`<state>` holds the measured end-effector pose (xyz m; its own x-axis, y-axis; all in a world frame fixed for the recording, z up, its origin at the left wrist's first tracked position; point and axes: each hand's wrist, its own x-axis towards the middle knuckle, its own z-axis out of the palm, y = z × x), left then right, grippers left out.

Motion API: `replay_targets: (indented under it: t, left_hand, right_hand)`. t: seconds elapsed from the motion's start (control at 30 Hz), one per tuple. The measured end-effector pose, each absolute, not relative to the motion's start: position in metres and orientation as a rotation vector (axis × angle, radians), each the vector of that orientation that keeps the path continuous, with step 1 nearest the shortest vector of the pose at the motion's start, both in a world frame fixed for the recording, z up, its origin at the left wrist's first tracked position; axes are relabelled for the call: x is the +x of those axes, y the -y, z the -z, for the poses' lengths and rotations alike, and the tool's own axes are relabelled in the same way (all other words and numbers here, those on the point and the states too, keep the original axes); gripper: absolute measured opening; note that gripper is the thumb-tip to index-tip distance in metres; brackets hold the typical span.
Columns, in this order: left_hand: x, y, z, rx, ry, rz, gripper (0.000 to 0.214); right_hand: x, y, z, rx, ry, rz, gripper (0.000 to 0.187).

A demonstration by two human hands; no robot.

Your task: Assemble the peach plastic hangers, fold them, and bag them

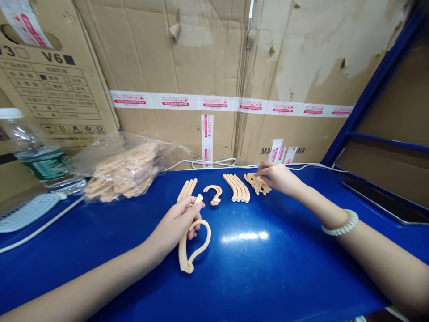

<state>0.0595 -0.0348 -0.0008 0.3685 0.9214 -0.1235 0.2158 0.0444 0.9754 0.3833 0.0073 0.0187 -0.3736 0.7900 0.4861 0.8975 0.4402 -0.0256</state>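
My left hand (181, 219) is closed around a beige plastic clothes hanger piece (182, 255), a curved arm joined at its lower end to a large hook. Its holed upper tip pokes out above my thumb. At the right, my right hand (276, 176) has its fingers pinched together at the edge of a pile of small beige parts (261, 187); what they grip, if anything, is hidden. Between the hands lie a row of curved hanger arms (236, 188) and some stacked hooks (217, 195). Several more hanger arms (187, 189) lie just behind my left hand.
A clear bag of beige parts (124, 172) sits at the back left, near a water bottle (42, 156) and a pale blue slatted object (30, 212). A white cable (214, 162) runs along the cardboard backing (177, 58). A dark phone-like slab (385, 201) lies at right on the blue table (248, 277).
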Motion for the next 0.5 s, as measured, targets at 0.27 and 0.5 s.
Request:
replay_targets:
  t: [0.27,0.5]
  left_hand:
    - [0.06,0.038,-0.004,1.35,-1.04,-0.863,0.034]
    - [0.058,0.038,-0.002,1.329,-1.081,-0.92,0.028]
  right_hand:
    - [0.383,-0.006,-0.02,-1.511,2.433,0.342,0.035]
    - [0.373,0.001,-0.024,-1.481,2.488,0.363,0.037]
